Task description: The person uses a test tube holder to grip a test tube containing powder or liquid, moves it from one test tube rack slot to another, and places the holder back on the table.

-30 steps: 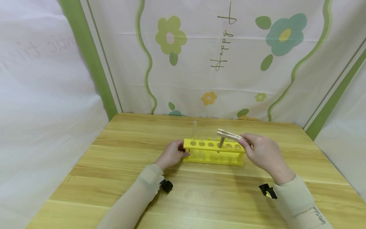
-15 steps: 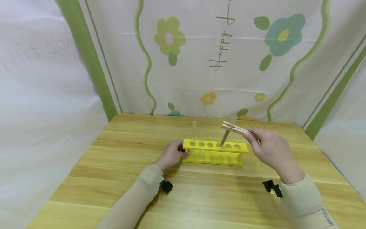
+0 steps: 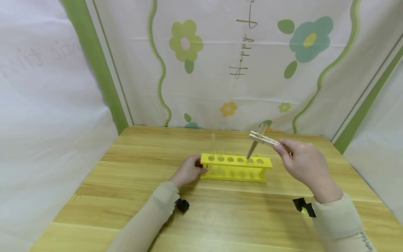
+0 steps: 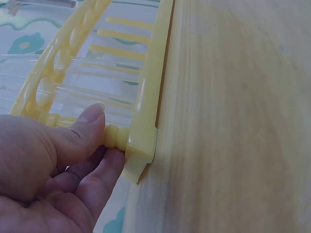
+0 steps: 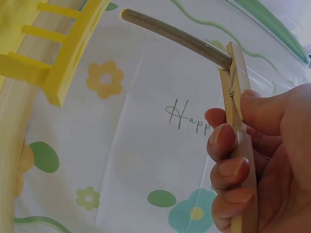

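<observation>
A yellow test tube rack [image 3: 236,161] stands on the table, with two clear test tubes [image 3: 212,145] in its leftmost holes. My left hand [image 3: 188,170] grips the post at the rack's left end, thumb and fingers around it in the left wrist view. In my right hand [image 3: 303,162] is a wooden test tube holder [image 3: 266,139], gripped by its handle. The holder's jaws clamp a test tube [image 5: 175,35] filled with dark grey-brown contents up to about the clamp. That tube hangs tilted, its rounded lower end just above the rack's right-hand holes.
The wooden table [image 3: 201,224] extends around the rack. A white curtain [image 3: 201,87] printed with flowers rises behind the table's back edge, and more curtain hangs at both sides. Yellow pegs [image 5: 58,9] stick up along the rack's back.
My right hand has lifted the holder and dark-filled tube up and to the right, drawing the tube out of the rack and tilting it. My left hand stays on the rack.
</observation>
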Demonstrator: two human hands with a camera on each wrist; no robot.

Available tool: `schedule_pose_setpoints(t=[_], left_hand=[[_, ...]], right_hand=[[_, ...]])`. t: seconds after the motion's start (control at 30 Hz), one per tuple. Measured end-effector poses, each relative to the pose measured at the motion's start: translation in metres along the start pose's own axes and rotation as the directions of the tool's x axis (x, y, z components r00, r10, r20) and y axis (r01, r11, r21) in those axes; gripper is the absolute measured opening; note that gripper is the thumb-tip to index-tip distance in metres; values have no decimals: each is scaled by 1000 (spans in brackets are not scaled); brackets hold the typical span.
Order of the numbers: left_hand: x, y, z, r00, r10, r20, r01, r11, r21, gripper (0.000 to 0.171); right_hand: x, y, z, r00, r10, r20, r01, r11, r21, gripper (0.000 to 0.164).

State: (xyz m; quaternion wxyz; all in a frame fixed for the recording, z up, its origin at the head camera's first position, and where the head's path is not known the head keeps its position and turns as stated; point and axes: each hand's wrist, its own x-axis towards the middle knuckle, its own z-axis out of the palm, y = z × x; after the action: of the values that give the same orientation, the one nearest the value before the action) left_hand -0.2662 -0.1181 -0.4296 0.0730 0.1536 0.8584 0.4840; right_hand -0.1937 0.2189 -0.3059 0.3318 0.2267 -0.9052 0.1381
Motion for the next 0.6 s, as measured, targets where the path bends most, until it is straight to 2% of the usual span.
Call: schedule_pose_setpoints(t=[0.6], left_hand=[[0, 1, 0, 1000, -4, 10, 5, 1000, -11, 24]], right_hand=[[0, 7, -5, 998, 42, 49, -40, 999, -34, 13]])
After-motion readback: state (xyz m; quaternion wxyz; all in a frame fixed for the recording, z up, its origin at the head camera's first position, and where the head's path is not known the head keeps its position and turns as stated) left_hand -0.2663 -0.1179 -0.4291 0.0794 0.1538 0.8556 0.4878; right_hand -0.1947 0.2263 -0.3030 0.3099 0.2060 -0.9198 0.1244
